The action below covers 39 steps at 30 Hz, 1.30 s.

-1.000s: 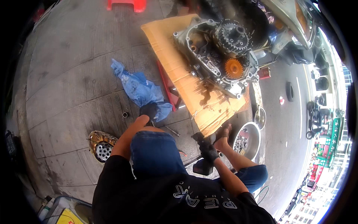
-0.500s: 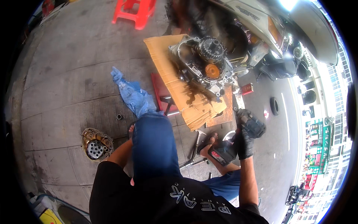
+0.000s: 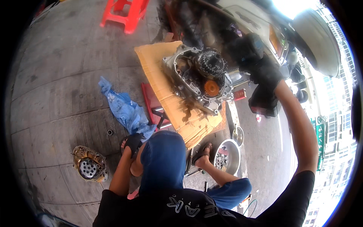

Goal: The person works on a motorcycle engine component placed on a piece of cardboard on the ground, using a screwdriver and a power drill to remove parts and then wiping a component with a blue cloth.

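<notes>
My right hand (image 3: 264, 73), in a black glove, is closed round a black cordless power tool (image 3: 251, 47), raised beside the upper right of an open engine case (image 3: 177, 70), with its battery below my wrist. The metal case holds a toothed drum (image 3: 211, 62) and an orange gear (image 3: 211, 88) and rests on oil-stained cardboard (image 3: 151, 70). My left hand (image 3: 134, 142), also gloved, is down beside my left knee near a crumpled blue cloth (image 3: 123, 109); its fingers are too indistinct to tell whether they hold anything.
A red plastic stool (image 3: 128, 19) stands at the top. An engine cover (image 3: 85, 166) lies on the pavement at left, near a socket (image 3: 110, 132). A steel bowl of parts (image 3: 236, 155) sits by my right foot. A scooter (image 3: 249, 15) is at upper right, with the road beyond.
My right hand has risen with the power tool from beside my knee to beside the engine case. My left hand shows again beside the left knee.
</notes>
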Motion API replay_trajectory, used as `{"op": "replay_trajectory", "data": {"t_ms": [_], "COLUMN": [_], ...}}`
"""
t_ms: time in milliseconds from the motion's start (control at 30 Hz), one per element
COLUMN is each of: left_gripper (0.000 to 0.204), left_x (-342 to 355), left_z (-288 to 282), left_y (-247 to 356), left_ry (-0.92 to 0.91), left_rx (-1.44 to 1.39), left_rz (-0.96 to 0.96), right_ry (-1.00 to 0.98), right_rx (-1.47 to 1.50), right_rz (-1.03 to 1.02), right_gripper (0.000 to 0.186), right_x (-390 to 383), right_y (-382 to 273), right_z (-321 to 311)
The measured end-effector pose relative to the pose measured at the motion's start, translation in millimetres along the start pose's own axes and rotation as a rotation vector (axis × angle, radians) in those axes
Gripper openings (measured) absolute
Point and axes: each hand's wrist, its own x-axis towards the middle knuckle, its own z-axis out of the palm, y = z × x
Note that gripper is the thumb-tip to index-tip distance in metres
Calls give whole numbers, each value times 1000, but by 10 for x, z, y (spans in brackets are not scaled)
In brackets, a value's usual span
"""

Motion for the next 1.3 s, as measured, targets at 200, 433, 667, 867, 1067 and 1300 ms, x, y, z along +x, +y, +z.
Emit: {"op": "replay_trajectory", "data": {"t_ms": [200,433,667,867,1067,1300], "left_gripper": [27,55,73,65,71,18], "left_x": [92,869,1380,1664,1560,739], "left_z": [-1440,-1906,-1616,-1440,-1518,-1527], "left_y": [1542,3800,4254,4160,3990,2055], "left_ry": [305,447,207,51,200,360], "left_rx": [-695,-23,153,-28,-64,-622], "left_rz": [93,996,952,1008,936,367], "right_ry": [-31,-136,-167,-246,-362,-228], "right_rx": [-30,-75,52,-44,58,284], "right_rz": [-3,133,158,248,32,51], "right_gripper": [30,27,30,35,30,26], "right_x": [118,163,268,263,256,34], "right_y": [-77,-466,-312,-341,-76,529], "right_z": [116,-71,82,71,-32,721]}}
